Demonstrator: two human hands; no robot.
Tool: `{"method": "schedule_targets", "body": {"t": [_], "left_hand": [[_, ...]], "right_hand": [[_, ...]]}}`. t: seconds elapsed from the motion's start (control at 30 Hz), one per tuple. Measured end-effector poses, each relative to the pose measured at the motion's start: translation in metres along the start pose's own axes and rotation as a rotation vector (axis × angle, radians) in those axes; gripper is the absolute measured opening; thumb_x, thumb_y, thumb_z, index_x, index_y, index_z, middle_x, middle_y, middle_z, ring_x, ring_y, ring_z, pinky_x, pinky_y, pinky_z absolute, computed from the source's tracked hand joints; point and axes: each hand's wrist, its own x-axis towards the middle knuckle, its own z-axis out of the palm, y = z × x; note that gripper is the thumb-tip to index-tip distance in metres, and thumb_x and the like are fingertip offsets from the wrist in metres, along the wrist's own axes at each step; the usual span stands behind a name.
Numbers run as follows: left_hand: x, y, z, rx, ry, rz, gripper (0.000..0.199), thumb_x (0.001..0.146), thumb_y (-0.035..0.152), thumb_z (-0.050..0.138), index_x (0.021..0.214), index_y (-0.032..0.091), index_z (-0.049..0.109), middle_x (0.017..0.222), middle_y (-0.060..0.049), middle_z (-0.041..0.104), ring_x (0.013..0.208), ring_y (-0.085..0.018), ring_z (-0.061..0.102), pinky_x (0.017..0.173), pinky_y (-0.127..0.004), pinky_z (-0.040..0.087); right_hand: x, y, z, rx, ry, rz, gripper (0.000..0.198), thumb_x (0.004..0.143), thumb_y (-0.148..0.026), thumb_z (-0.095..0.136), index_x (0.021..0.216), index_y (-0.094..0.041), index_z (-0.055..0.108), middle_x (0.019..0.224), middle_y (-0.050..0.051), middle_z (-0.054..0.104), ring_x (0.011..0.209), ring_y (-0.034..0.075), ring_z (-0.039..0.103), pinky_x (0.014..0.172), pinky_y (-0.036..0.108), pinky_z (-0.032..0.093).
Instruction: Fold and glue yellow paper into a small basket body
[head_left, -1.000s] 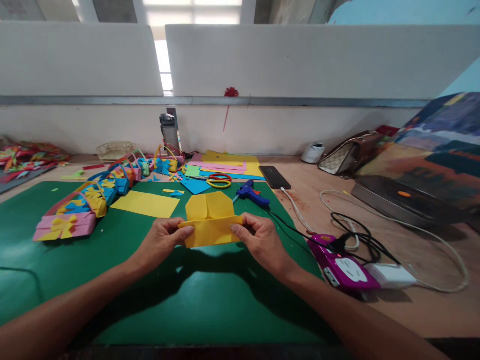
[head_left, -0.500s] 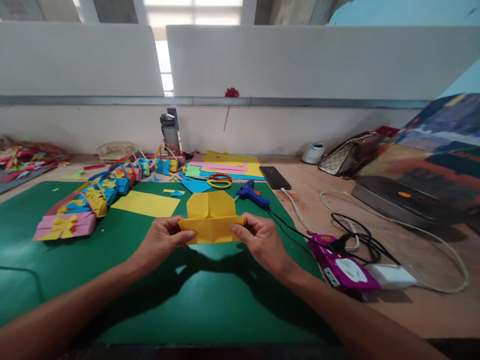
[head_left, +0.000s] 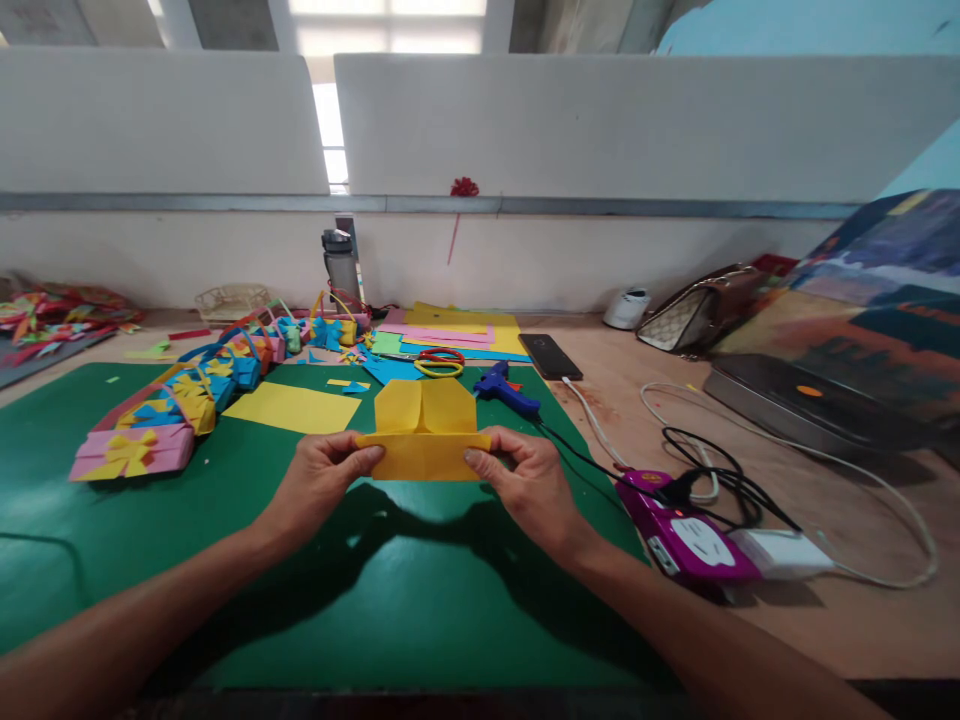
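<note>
A folded yellow paper point(head_left: 426, 455) is held up above the green mat point(head_left: 420, 620), with a flat band in front and a cut-cornered flap standing behind it. My left hand point(head_left: 330, 480) pinches its left end, thumb in front. At the right end, my right hand point(head_left: 525, 485) grips it the same way. Fingers behind the paper are partly hidden. Just beyond lie a blue glue gun point(head_left: 506, 388) and scissors point(head_left: 439, 363) with red and yellow handles. A flat yellow sheet point(head_left: 294, 407) rests left of the held paper.
Several folded paper baskets with bows, a pink one point(head_left: 135, 452) nearest, line the left side. Coloured paper sheets point(head_left: 457, 325) are stacked at the back, beside a phone point(head_left: 550, 356). A purple power strip point(head_left: 686, 530) with cables sits right. A bottle point(head_left: 341, 265) stands behind.
Both hands have raised the yellow paper very slightly and levelled it; its back flap looks a little wider. The grip stays the same.
</note>
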Motion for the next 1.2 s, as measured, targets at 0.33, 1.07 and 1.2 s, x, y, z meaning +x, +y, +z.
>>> {"method": "schedule_targets", "body": {"t": [0.33,1.07,1.2], "left_hand": [[0.0003,-0.0013,0.0008,-0.099,0.086,0.059,0.021,0.061,0.034,0.073,0.065,0.015,0.067,0.084,-0.004,0.067,0.077,-0.016,0.06,0.07,-0.023,0.048],[0.0057,-0.0059,0.0006,-0.183,0.039,-0.034,0.02,0.061,0.032,0.074,0.062,0.014,0.064,0.069,-0.001,0.062,0.065,-0.012,0.054,0.062,-0.021,0.043],[0.0058,-0.0042,0.0019,-0.177,0.097,0.011,0.021,0.057,0.031,0.076,0.06,0.014,0.065,0.072,-0.002,0.063,0.067,-0.013,0.056,0.064,-0.023,0.045]], "right_hand": [[0.0002,-0.0038,0.0005,0.049,0.016,0.031,0.02,0.067,-0.031,0.064,0.056,-0.017,0.055,0.061,-0.001,0.054,0.058,0.012,0.047,0.053,0.024,0.039],[-0.001,-0.0026,0.0031,0.025,0.021,0.112,0.021,0.06,-0.024,0.062,0.048,-0.018,0.047,0.051,-0.005,0.044,0.05,0.008,0.039,0.048,0.023,0.032],[0.0004,-0.0018,0.0031,0.043,0.025,0.115,0.017,0.062,-0.027,0.063,0.053,-0.018,0.051,0.052,-0.005,0.046,0.05,0.009,0.04,0.047,0.022,0.032]]}}
